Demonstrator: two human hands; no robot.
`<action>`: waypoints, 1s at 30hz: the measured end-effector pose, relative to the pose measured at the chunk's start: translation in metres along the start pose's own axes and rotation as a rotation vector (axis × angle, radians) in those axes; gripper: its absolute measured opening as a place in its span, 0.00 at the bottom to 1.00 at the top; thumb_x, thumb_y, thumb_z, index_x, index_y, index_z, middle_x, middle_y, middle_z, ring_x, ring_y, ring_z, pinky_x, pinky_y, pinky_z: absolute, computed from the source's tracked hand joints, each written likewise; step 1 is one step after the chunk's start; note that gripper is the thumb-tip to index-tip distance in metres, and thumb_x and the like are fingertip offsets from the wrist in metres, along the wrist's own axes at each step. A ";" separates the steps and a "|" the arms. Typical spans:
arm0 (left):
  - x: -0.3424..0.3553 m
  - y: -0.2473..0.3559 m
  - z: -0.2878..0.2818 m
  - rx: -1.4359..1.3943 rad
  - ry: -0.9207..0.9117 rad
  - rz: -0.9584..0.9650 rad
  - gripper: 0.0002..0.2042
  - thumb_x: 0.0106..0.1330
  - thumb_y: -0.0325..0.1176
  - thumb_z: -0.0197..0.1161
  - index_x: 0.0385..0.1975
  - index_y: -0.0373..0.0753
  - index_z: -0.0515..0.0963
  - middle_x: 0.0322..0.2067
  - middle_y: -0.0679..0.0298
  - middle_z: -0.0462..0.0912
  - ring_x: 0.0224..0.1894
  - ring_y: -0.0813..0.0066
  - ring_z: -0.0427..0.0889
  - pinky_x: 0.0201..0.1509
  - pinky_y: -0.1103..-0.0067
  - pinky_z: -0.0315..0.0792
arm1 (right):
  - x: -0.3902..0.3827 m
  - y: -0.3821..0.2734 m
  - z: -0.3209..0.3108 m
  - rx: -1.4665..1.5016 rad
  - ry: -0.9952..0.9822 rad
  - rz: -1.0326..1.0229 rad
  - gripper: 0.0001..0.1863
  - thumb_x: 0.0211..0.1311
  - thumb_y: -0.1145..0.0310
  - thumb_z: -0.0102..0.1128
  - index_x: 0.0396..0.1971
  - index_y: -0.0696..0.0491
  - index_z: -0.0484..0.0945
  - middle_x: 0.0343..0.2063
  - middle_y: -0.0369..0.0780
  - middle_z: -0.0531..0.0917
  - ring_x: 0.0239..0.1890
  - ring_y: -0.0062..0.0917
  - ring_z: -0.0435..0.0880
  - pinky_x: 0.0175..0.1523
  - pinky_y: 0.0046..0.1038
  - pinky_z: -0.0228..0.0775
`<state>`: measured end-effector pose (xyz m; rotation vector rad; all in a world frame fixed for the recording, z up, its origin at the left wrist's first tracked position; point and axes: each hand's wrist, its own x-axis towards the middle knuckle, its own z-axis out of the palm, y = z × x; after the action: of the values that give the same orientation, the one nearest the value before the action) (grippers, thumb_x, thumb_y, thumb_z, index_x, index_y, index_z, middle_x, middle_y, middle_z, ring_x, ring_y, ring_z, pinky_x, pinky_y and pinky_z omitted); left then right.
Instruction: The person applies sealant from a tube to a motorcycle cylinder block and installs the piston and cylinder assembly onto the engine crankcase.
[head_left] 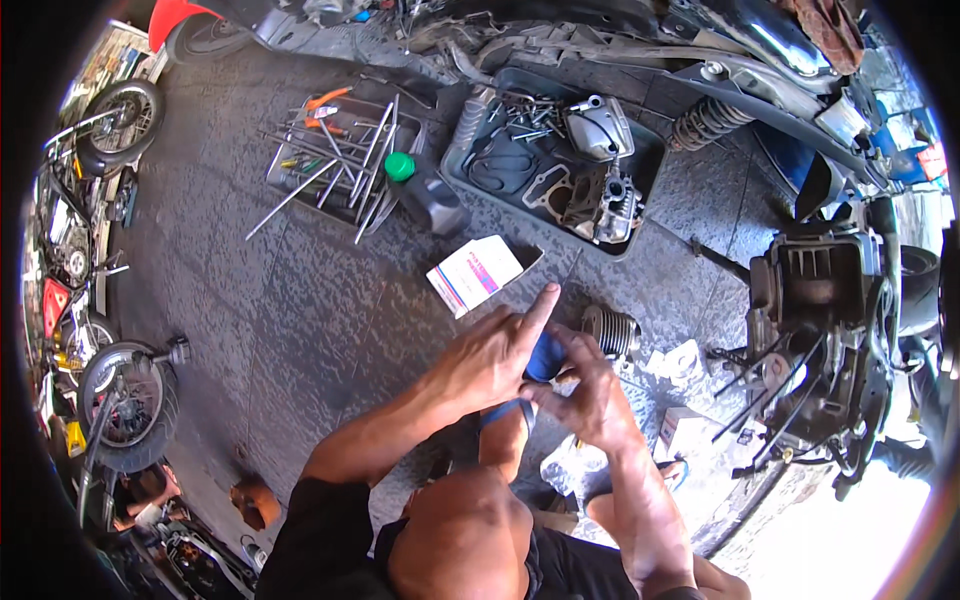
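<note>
Head view: a small blue object [545, 357] is gripped between both hands, above the dark floor [300, 320]. The left hand [490, 362] is closed round its near side, with the index finger stretched out straight past it, while the fingers [565, 385] of the right hand [592, 400] are pinched on its lower end. For the work to go well, the blue object is best kept steady by one hand while the other does the fine handling, and held over the lap so nothing drops among the parts. Just beyond the fingers a finned metal cylinder [610, 330] lies on the floor; further beyond are a white carton [475, 275] and a dark tray [560, 160] of engine parts. Left of the tray, long tools [335, 165] are spread out. What the blue object is cannot be made out, since most of it is covered by the fingers. The motorcycle [820, 290] to the right is cut off by the picture's rim.
</note>
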<state>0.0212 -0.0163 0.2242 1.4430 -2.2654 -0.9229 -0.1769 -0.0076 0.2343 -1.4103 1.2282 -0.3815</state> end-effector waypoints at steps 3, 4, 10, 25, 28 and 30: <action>-0.006 0.013 0.008 -0.117 -0.079 0.003 0.61 0.45 0.38 0.82 0.76 0.34 0.43 0.45 0.46 0.78 0.44 0.47 0.79 0.52 0.63 0.76 | -0.019 0.027 -0.006 0.407 -0.019 0.147 0.39 0.53 0.67 0.78 0.62 0.62 0.67 0.47 0.47 0.79 0.41 0.27 0.83 0.44 0.30 0.80; -0.008 0.009 0.014 -0.188 -0.028 0.080 0.58 0.47 0.41 0.81 0.74 0.32 0.48 0.50 0.45 0.76 0.47 0.46 0.78 0.54 0.61 0.75 | -0.026 0.032 -0.006 0.480 0.008 0.129 0.37 0.54 0.68 0.77 0.61 0.62 0.66 0.47 0.46 0.79 0.43 0.27 0.82 0.45 0.30 0.80; -0.013 -0.005 0.071 -0.548 0.184 0.234 0.42 0.67 0.64 0.56 0.68 0.33 0.61 0.55 0.44 0.74 0.54 0.46 0.78 0.58 0.61 0.73 | -0.044 0.029 -0.001 0.972 0.147 0.217 0.33 0.55 0.72 0.73 0.57 0.63 0.66 0.45 0.47 0.79 0.49 0.28 0.82 0.49 0.30 0.81; -0.013 0.001 0.067 -1.691 0.118 -0.240 0.36 0.73 0.69 0.38 0.54 0.39 0.75 0.38 0.68 0.81 0.32 0.84 0.78 0.29 0.85 0.73 | -0.071 -0.050 -0.025 -0.309 -0.138 -0.031 0.50 0.49 0.67 0.69 0.73 0.57 0.53 0.48 0.59 0.79 0.41 0.55 0.85 0.45 0.47 0.80; -0.012 0.000 0.066 -1.527 0.100 -0.186 0.38 0.69 0.72 0.42 0.56 0.39 0.74 0.36 0.68 0.81 0.28 0.84 0.77 0.25 0.86 0.71 | -0.069 -0.047 -0.019 -0.413 -0.165 -0.037 0.50 0.53 0.61 0.67 0.73 0.59 0.51 0.46 0.61 0.78 0.39 0.58 0.84 0.45 0.49 0.80; -0.009 0.004 0.061 -1.435 0.090 -0.166 0.40 0.66 0.74 0.46 0.57 0.40 0.73 0.35 0.67 0.80 0.27 0.85 0.76 0.24 0.86 0.70 | -0.065 -0.049 -0.017 -0.470 -0.203 -0.006 0.50 0.53 0.60 0.68 0.72 0.60 0.52 0.45 0.61 0.78 0.39 0.58 0.84 0.45 0.49 0.80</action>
<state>-0.0115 0.0150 0.1815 0.8675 -0.8298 -1.8526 -0.1945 0.0255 0.3086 -1.8015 1.1905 0.0563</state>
